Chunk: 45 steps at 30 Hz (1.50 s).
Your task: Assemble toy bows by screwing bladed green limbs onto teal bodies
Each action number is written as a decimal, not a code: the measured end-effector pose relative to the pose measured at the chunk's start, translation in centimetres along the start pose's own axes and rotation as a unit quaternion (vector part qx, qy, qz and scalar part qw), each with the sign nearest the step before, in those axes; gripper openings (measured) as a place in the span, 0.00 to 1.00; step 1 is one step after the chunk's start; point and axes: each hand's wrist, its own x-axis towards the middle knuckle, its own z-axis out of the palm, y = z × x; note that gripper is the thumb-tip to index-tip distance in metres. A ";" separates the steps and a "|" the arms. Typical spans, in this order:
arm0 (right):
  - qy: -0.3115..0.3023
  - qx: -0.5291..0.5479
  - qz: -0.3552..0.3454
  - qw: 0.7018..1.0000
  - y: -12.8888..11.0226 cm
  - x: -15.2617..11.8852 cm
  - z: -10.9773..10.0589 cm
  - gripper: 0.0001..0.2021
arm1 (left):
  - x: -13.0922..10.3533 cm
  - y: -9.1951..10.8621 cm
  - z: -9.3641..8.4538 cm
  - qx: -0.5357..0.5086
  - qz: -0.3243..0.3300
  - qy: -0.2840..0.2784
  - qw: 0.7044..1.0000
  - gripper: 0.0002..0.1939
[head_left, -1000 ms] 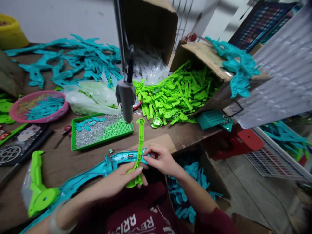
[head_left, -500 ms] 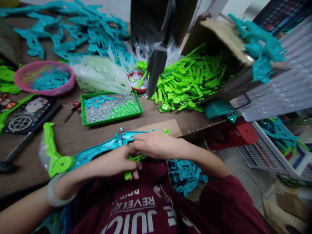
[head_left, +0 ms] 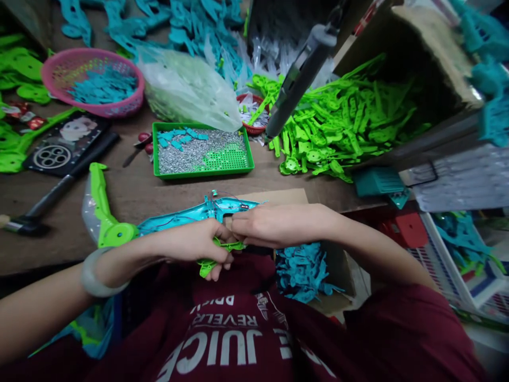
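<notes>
My left hand (head_left: 199, 241), with a pale bangle at its wrist, is closed around a bright green plastic part (head_left: 207, 267). Against its fingertips, the fingers of my right hand (head_left: 266, 225) are pressed together; what they pinch is hidden. Just beyond both hands lies a long teal plastic shell (head_left: 175, 218), hollow side up, with thin wires inside. A green arm-shaped piece (head_left: 121, 233) is joined to its left end. A tiny circuit board (head_left: 214, 192) on wires sticks up at the shell's far edge.
A green tray (head_left: 202, 174) of screws and teal bits stands beyond the shell. A grey electric screwdriver (head_left: 298, 79) hangs over the bench near heaped green parts (head_left: 338, 127). A pink basket (head_left: 93, 109) is far left, a hammer (head_left: 59, 188) nearer. Teal parts (head_left: 306, 270) lie below the bench.
The camera view has tilted and shifted, so the bench items appear farther right and higher. My left hand keeps the green part; my right hand's fingers have drawn in towards it.
</notes>
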 end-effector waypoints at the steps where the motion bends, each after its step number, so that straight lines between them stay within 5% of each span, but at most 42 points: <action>1: 0.007 -0.007 0.001 1.000 0.0 0.1 0.0 0.07 | 0.0 0.1 0.0 0.006 0.003 0.002 1.000 0.05; 14: -0.058 -0.034 0.044 0.997 0.2 1.1 0.7 0.06 | 1.4 -0.7 -0.3 0.075 0.043 0.016 0.996 0.12; 25: 0.031 -0.089 0.046 0.995 -0.6 -0.1 1.0 0.09 | 2.3 -0.2 0.6 0.024 0.075 0.097 0.992 0.09; 32: -0.004 -0.028 0.060 0.998 -0.1 -0.9 2.1 0.05 | 3.2 -0.2 1.8 0.096 0.078 0.119 0.985 0.11; 38: 0.040 -0.013 0.057 0.997 0.3 -2.5 2.7 0.06 | 4.0 0.8 2.3 0.124 0.084 0.132 0.980 0.11; 45: 0.007 0.002 0.079 0.997 -0.7 -3.5 3.2 0.09 | 4.4 -0.7 3.6 0.144 0.031 0.125 0.981 0.20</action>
